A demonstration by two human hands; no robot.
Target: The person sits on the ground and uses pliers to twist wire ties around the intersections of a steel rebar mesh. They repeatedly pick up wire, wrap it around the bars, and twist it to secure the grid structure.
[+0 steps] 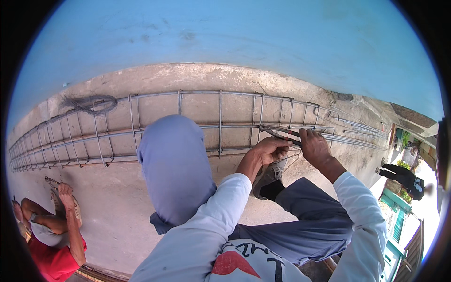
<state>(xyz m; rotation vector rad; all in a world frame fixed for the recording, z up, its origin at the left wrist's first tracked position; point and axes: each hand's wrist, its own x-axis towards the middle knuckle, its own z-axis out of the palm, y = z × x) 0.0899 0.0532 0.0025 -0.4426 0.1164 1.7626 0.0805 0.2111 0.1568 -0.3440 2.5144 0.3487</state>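
Note:
A pair of pincers [281, 132] with dark handles and red marks reaches to a crossing of bars in the long steel rebar cage [221, 126]. My right hand [315, 148] is closed round the handle ends. My left hand [271, 150] is closed too, its thumb and fingers at the lower handle. The pincers' jaws touch the middle long bar beside a stirrup; what lies between them is too small to make out. Thin wire [295, 157] loops below my hands.
A coil of tie wire [91, 104] lies on the cage at the left. Loose steel bars [359, 129] lie at the right. A blue wall [225, 37] rises behind. A co-worker in red [56, 251] crouches at the lower left with pincers; another person [404, 179] stands far right.

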